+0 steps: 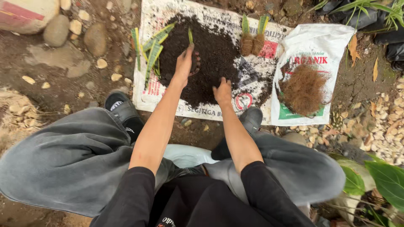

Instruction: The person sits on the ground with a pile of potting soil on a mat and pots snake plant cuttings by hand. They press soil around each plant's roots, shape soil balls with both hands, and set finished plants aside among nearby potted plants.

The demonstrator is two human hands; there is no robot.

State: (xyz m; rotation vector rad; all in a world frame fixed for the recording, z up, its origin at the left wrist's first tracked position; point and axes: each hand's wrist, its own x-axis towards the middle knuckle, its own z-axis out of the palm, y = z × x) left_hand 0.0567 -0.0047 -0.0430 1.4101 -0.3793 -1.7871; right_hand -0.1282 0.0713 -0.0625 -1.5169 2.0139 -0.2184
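Note:
My left hand (184, 64) holds a small green plant cutting (190, 38) upright over a dark soil heap (210, 59) spread on a white printed sack (252, 84). My right hand (222, 91) rests knuckles-up on the near edge of the soil, fingers curled into it. Several loose yellow-edged green leaf cuttings (151, 50) lie at the sack's left side. Two cuttings with roots wrapped in brown fibre (252, 40) stand at the far right of the soil.
A second white sack (315, 42) on the right bears a clump of brown coconut fibre (304, 89). Stones (57, 29) and pebbles lie on bare earth at left; gravel (387, 126) at right. Green leaves (387, 180) are at lower right. My shoes (122, 107) flank the sack.

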